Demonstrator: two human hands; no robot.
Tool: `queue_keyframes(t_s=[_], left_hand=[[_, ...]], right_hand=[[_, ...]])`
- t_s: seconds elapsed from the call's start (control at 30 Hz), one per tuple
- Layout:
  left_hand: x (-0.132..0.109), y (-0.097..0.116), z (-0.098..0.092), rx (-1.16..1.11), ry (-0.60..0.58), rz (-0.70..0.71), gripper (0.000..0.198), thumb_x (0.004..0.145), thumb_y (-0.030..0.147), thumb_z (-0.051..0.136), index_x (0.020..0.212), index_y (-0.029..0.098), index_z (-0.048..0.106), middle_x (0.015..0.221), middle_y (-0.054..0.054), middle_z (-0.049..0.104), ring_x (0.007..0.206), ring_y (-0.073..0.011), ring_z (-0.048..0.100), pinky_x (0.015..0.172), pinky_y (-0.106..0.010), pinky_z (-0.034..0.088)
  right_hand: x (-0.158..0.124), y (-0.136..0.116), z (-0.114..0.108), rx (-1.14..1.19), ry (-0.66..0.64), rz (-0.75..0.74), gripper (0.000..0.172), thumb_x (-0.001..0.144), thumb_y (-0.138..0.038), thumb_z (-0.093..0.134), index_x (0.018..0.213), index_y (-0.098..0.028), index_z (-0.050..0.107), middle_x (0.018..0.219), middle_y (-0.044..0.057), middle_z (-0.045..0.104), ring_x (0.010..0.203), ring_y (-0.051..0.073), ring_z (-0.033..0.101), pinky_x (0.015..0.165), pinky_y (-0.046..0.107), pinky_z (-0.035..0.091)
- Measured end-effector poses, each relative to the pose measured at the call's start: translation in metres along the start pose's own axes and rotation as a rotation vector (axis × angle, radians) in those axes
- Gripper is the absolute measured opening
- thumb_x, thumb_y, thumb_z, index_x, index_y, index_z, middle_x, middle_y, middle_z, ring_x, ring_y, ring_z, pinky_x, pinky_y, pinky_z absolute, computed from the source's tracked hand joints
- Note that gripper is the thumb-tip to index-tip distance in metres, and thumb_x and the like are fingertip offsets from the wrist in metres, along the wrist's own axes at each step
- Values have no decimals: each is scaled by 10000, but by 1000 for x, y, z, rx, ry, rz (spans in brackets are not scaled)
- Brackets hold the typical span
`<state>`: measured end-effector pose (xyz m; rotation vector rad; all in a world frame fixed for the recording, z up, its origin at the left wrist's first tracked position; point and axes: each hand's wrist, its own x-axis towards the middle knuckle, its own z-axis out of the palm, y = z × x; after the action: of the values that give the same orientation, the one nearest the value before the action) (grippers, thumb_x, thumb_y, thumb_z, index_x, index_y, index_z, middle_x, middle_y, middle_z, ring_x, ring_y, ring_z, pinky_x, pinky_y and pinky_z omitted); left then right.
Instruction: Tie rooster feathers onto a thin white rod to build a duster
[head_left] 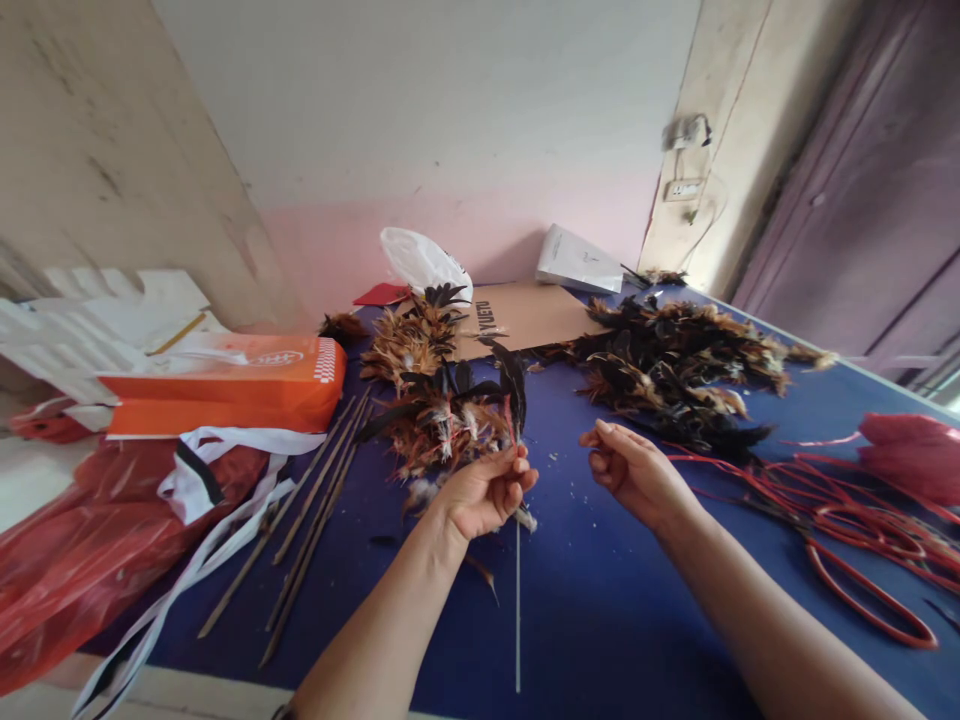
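From here, take the brown cardboard sheet (540,318) as the landmark. On its near side, the person's left hand (484,495) pinches upright dark feathers (513,390) between thumb and fingertips. The right hand (634,465), also on the near side but farther right, has thumb and fingers pressed together; I can't tell whether anything thin is between them. Blue tabletop (600,610) shows between the hands and runs toward the near edge, farthest from the cardboard. Right of the cardboard, a dark feather heap (675,360) spreads to the table's right edge. Nearer than the cardboard, red strands (795,480) and scissors (814,552) crowd the right side; thin sticks (315,532) line the left.
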<state>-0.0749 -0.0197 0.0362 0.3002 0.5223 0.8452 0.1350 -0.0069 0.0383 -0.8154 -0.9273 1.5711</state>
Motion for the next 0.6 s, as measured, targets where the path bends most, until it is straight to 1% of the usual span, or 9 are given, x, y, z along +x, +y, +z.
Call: queue_keyframes(t_s=[0.03,0.1,0.17,0.23,0.3,0.37,0.47,0.53,0.6], left_hand=[[0,0,-1,-13,-14,-1,74,787,130,534,771,89,594,599,-7,579,650,-135,644,473,-140,496],[0,0,-1,-12,-17,7,61,777,131,549,778,93,597,606,-7,583,661,-134,644,485,-142,500],[1,-2,1,40,24,42,56,769,132,560,770,92,600,596,-6,586,649,-133,644,477,-142,495],[2,-5,5,144,93,113,58,762,132,570,764,86,606,579,-7,593,621,-135,644,458,-148,489],[4,-11,7,274,150,191,63,749,133,586,758,79,616,575,-15,606,591,-138,643,439,-152,479],[6,-16,9,385,166,233,69,730,137,608,744,72,627,594,-32,627,576,-136,642,430,-148,468],[8,-23,10,466,141,230,80,713,145,627,702,65,632,613,-57,646,582,-139,644,432,-142,458],[8,-24,9,463,136,206,83,722,148,617,711,67,633,622,-70,655,605,-156,652,442,-149,463],[8,-22,8,438,142,168,87,744,149,592,759,73,630,685,-95,677,644,-177,661,460,-162,477]], right_hand=[[1,1,-1,-13,11,6,233,663,-371,664,703,-163,567,765,6,603,484,46,464,405,177,316],[1,3,0,-89,9,12,242,657,-378,665,711,-161,570,719,4,597,473,48,455,407,181,315],[-2,5,4,-212,-25,-8,248,676,-391,645,726,-157,578,595,-11,560,441,50,423,405,185,301],[-6,7,11,-349,-54,-54,257,685,-396,633,762,-155,588,500,-35,501,415,53,388,402,190,288],[-11,9,20,-467,-62,-112,281,668,-386,647,827,-160,595,542,-29,526,436,60,404,419,197,310],[-15,11,28,-568,-68,-178,310,643,-371,664,869,-169,600,646,-6,581,496,76,455,457,206,350],[-17,14,35,-690,-90,-249,223,669,-356,628,792,-170,627,662,5,609,560,97,503,523,218,388],[-17,14,35,-725,-89,-247,190,690,-355,598,704,-168,630,598,-7,589,531,91,487,512,212,379],[-15,13,31,-712,-59,-219,201,689,-364,594,655,-167,613,521,-28,534,467,73,432,459,203,339]])
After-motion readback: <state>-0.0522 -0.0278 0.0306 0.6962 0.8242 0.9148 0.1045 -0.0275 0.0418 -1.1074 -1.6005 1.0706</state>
